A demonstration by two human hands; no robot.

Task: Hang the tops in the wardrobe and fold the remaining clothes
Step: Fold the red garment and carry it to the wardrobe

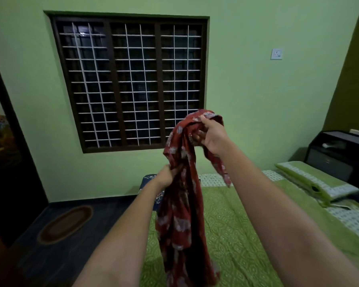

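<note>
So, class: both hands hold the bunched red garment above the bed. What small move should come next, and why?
Probably draw the hands apart to open it out. The red garment hangs twisted between the right hand and the lower left hand, so its type cannot yet be told.

Single head-worn view, wide-angle, aimed forward and slightly down toward the barred window (pixel 131 81) on the facing wall. Close above both outstretched forearms, below the window. Bed (pixel 247 235) low and right of the window, oval mat (pixel 65 223) low and left. Strong barrel distortion at edges.
</note>
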